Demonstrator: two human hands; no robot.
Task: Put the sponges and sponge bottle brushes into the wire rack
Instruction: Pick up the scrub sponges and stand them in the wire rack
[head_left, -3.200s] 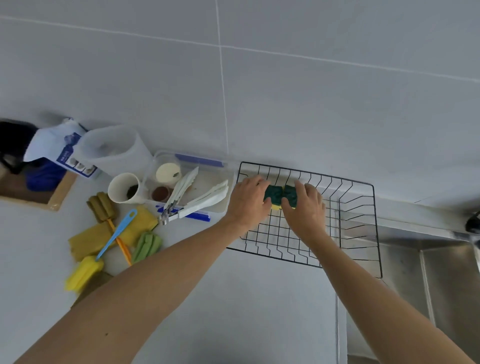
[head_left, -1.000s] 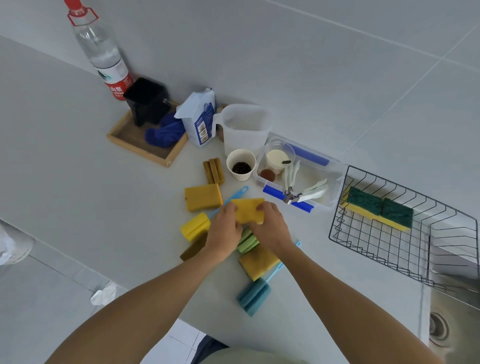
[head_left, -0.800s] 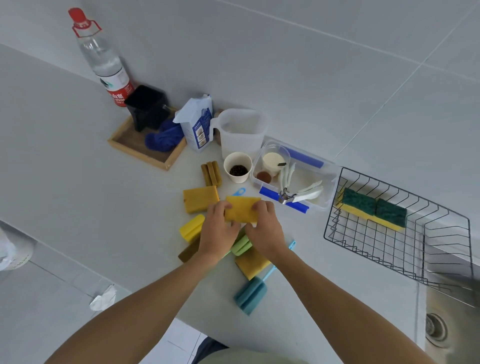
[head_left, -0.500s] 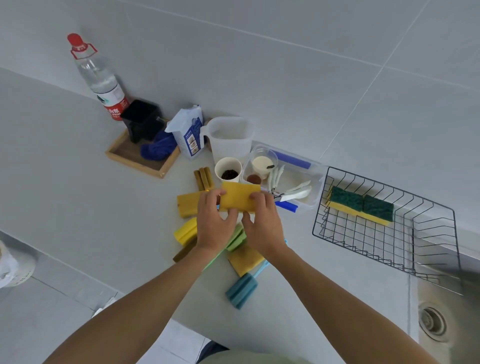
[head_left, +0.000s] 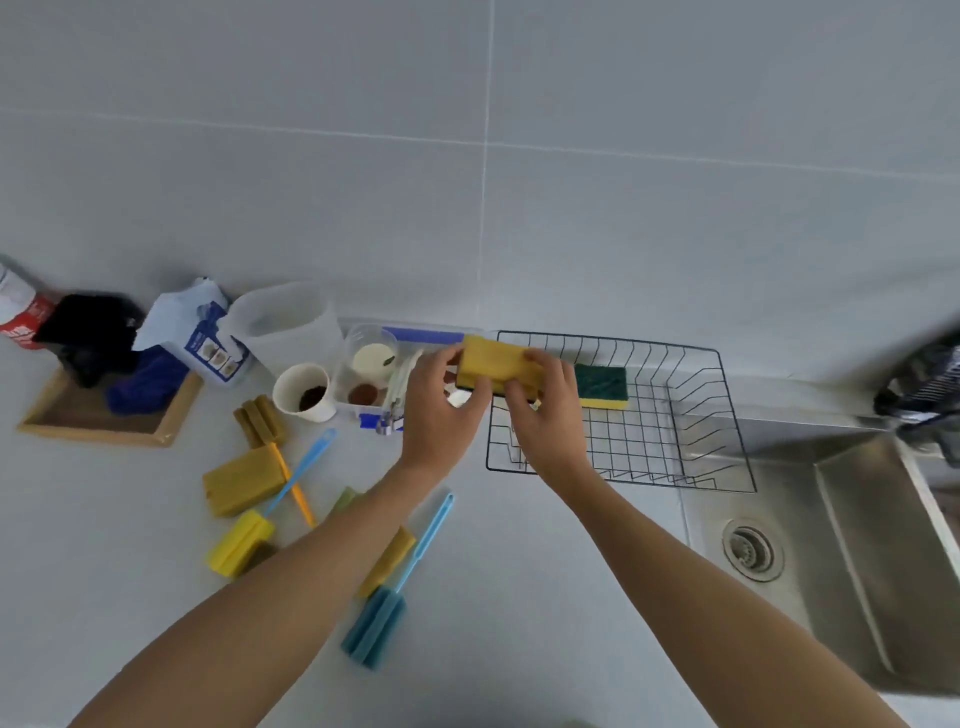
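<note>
**Second sponge at the rack, most of the pile still to go**

My left hand (head_left: 441, 410) and right hand (head_left: 545, 410) together grip a yellow rectangular foam sponge (head_left: 496, 365), one hand at each end, holding it up over the left end of the black wire rack (head_left: 691, 415). It is not set down yet. Just beyond my right hand, a green-topped yellow scouring sponge (head_left: 602, 385) already lies inside the rack, against the back wires; my right hand hides whatever lies further left on it.

So, as I judge it, I am early in the job. To the left of my left forearm a mustard-yellow block sponge (head_left: 241, 486) waits on the counter, with a bright yellow sponge bottle brush on a blue handle (head_left: 239, 543) and an olive-brown sponge brush with an orange handle (head_left: 258, 423) crossing beside it. Below my left wrist lies a teal sponge bottle brush with a light blue handle (head_left: 374, 626), and another yellow sponge (head_left: 387, 561) shows from under my forearm. A greenish piece near it is mostly hidden.
</note>
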